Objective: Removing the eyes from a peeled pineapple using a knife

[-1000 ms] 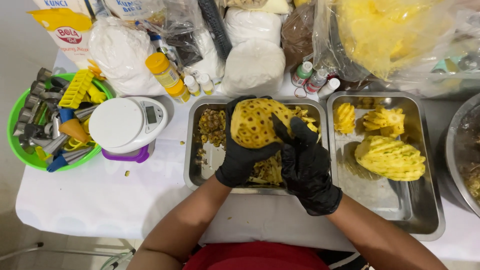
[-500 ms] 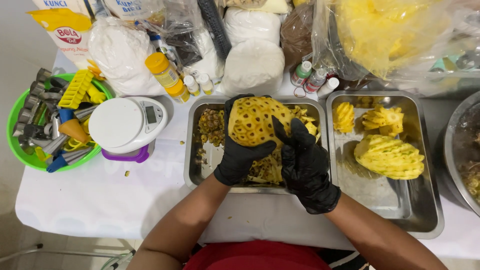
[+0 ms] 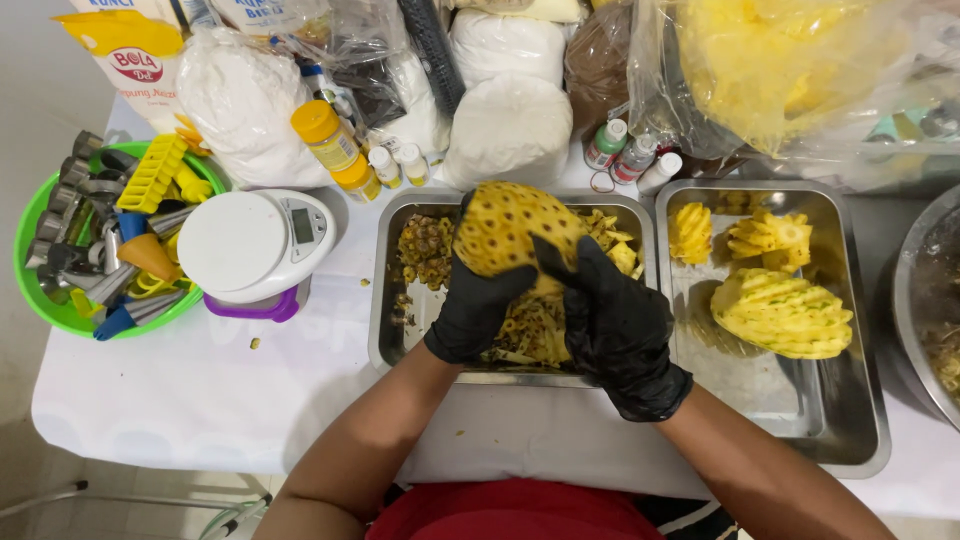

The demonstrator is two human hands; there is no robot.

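Note:
Both hands wear black gloves. My left hand (image 3: 476, 305) grips a peeled yellow pineapple (image 3: 505, 228) from below and holds it above a steel tray (image 3: 392, 330) full of pineapple scraps. My right hand (image 3: 618, 325) rests against the fruit's right side, thumb stretched toward it; whether it holds a small tool is hidden. To the right, a second steel tray (image 3: 830, 440) carries a carved pineapple (image 3: 780, 313) and cut pieces (image 3: 768, 237).
A white kitchen scale (image 3: 255, 245) stands left of the trays, next to a green bowl (image 3: 45, 310) of metal and plastic tools. Bags of white powder (image 3: 510, 130), small bottles (image 3: 630, 155) and a plastic bag of pineapple (image 3: 780, 70) line the back. A steel bowl (image 3: 925, 300) sits far right.
The pineapple has been turned a little in my hands; both hands stay over the scrap tray.

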